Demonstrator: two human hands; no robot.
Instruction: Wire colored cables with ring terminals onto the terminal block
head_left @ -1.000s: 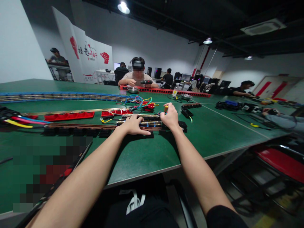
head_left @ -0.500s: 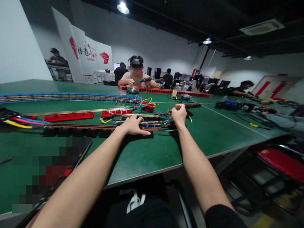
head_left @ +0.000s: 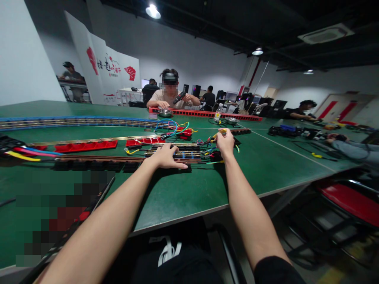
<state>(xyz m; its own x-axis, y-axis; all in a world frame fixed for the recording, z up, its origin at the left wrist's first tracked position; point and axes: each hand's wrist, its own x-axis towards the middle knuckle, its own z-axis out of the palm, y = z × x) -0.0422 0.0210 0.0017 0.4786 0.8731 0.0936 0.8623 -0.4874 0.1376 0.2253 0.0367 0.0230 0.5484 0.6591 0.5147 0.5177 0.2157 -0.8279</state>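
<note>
Bracing black rail assembly (head_left: 188, 154), left hand (head_left: 163, 156) splayed atop | right hand (head_left: 225, 142) pinching 1 apparent yellow wire (head_left: 214, 137) just off assembly's right end | I judge: wire handling; next move calls for steady rails, light pull.

It looks like a shared workshop — a long green worktable (head_left: 177, 193) spread with wired rails (head_left: 130, 158) and loose coloured cables (head_left: 177, 128), a person (head_left: 170, 92) across it holding a power tool (head_left: 179, 97) — with computer desks (head_left: 231, 96) along the far side.
</note>
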